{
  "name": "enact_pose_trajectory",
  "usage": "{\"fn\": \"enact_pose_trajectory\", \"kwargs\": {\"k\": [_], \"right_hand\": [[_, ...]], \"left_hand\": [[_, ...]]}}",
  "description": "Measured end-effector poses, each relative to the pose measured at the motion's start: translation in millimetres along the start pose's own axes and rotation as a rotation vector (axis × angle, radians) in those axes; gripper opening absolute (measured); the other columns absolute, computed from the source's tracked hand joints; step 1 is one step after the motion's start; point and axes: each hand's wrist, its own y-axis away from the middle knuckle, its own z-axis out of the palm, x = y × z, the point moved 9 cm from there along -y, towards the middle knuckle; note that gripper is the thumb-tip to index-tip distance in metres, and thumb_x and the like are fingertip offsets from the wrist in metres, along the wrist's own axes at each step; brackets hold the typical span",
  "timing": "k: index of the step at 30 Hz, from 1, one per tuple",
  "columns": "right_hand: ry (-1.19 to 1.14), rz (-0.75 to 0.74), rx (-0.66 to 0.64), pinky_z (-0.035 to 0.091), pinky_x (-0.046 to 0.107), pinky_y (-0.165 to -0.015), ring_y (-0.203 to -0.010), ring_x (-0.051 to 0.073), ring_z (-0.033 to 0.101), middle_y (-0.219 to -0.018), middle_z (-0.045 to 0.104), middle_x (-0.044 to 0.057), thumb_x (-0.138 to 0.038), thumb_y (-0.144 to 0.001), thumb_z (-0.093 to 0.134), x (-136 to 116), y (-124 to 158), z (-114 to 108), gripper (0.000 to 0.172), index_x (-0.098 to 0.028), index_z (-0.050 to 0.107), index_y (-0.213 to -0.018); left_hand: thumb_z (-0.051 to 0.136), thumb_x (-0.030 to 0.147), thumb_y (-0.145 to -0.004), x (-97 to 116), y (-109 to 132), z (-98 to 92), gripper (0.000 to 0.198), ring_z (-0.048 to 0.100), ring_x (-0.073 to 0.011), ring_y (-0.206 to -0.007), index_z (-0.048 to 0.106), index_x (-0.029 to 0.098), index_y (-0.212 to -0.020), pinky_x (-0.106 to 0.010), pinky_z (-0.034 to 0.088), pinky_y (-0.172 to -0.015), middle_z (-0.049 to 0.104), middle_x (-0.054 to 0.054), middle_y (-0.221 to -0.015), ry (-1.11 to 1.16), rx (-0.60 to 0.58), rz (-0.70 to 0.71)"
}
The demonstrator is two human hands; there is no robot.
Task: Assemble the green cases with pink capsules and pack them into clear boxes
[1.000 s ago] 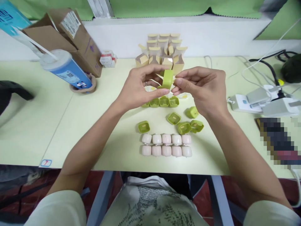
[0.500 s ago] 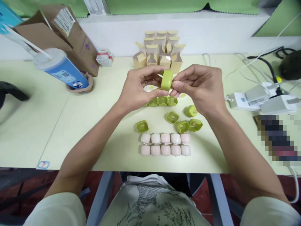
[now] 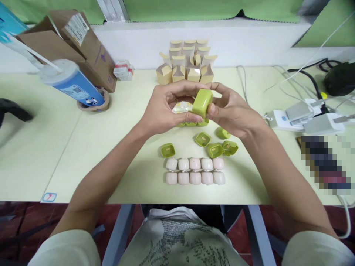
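A glossy green rounded-square plastic case (image 3: 203,103) is held up above the table between both hands. My left hand (image 3: 166,107) pinches its left side, thumb below and fingers above. My right hand (image 3: 234,112) grips its right side, with the thumb against the front. Under the hands lie a green open shell (image 3: 203,139), a pair of green shells (image 3: 215,150) and a green piece (image 3: 223,133). Another hollow shell (image 3: 168,150) sits further left. A row of green shells (image 3: 191,123) is partly hidden behind my hands. Nearer me are two rows of white and pink rounded pieces (image 3: 195,178).
Small open cardboard boxes (image 3: 179,74) stand grouped by the wall. At the left are a large carton (image 3: 94,55), a blue cup (image 3: 80,88) and small white-red boxes (image 3: 123,70). A power strip (image 3: 283,120) with plugs and cables lies right, beyond a blurred-out object (image 3: 323,162).
The green case has turned to show a broader face and come slightly right and lower. My right hand has shifted its fingers behind it, with the thumb now on its front.
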Motion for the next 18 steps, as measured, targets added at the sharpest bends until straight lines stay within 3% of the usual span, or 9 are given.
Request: {"fn": "enact_pose_trajectory", "kwargs": {"k": [3, 5, 9, 13, 16, 18], "right_hand": [[-0.102, 0.082, -0.136, 0.070, 0.051, -0.103, -0.126, 0.033, 0.078, -0.114, 0.081, 0.005, -0.053, -0.069, 0.106, 4.6, 4.2, 21.8, 0.062, -0.029, 0.074, -0.116], [-0.125, 0.067, -0.153, 0.069, 0.054, -0.105, -0.132, 0.035, 0.076, -0.119, 0.083, 0.008, -0.055, -0.077, 0.101, 3.4, 6.1, 32.6, 0.051, -0.028, 0.074, -0.111], [-0.174, -0.002, -0.051, 0.071, 0.050, -0.103, -0.132, 0.033, 0.075, -0.127, 0.082, 0.009, -0.057, -0.083, 0.096, 5.0, 7.1, 40.1, 0.045, -0.028, 0.072, -0.107], [-0.252, -0.041, 0.095, 0.072, 0.039, -0.099, -0.125, 0.025, 0.076, -0.128, 0.081, 0.004, -0.062, -0.093, 0.088, 14.0, 6.1, 37.0, 0.042, -0.032, 0.070, -0.115], [-0.248, -0.005, 0.145, 0.072, 0.037, -0.094, -0.119, 0.024, 0.078, -0.121, 0.081, 0.003, -0.065, -0.101, 0.077, 16.1, 2.5, 30.9, 0.037, -0.032, 0.068, -0.117], [-0.164, 0.063, 0.151, 0.072, 0.038, -0.088, -0.109, 0.024, 0.079, -0.112, 0.082, 0.006, -0.056, -0.103, 0.077, 11.5, 0.6, 20.7, 0.030, -0.028, 0.069, -0.111]], "left_hand": [[0.095, 0.083, -0.074, 4.8, -1.6, -1.7, 0.074, 0.071, -0.0333, -0.145, 0.080, 0.033, -0.127, -0.054, 0.063, -0.125, 0.080, -0.004, -0.137, -0.062, 0.001, 0.058], [0.091, 0.087, -0.075, 3.6, -2.5, -3.5, 0.076, 0.066, -0.0327, -0.152, 0.079, 0.033, -0.127, -0.052, 0.062, -0.126, 0.079, -0.004, -0.140, -0.090, 0.003, 0.078], [0.084, 0.091, -0.079, -8.1, -3.6, -3.3, 0.079, 0.074, -0.0339, -0.142, 0.077, 0.033, -0.131, -0.054, 0.068, -0.117, 0.081, -0.006, -0.137, -0.044, 0.012, 0.063], [0.079, 0.093, -0.083, -23.2, -4.6, -0.5, 0.080, 0.077, -0.0364, -0.139, 0.073, 0.034, -0.136, -0.054, 0.072, -0.105, 0.082, -0.006, -0.132, -0.002, 0.054, 0.021], [0.077, 0.089, -0.089, -28.7, -7.4, -1.9, 0.073, 0.077, -0.0354, -0.138, 0.072, 0.033, -0.136, -0.053, 0.070, -0.109, 0.083, -0.007, -0.133, 0.084, 0.070, 0.011], [0.078, 0.085, -0.092, -28.7, -9.9, -7.6, 0.067, 0.077, -0.0336, -0.139, 0.072, 0.032, -0.133, -0.052, 0.067, -0.115, 0.083, -0.007, -0.134, 0.137, 0.094, 0.019]]}}
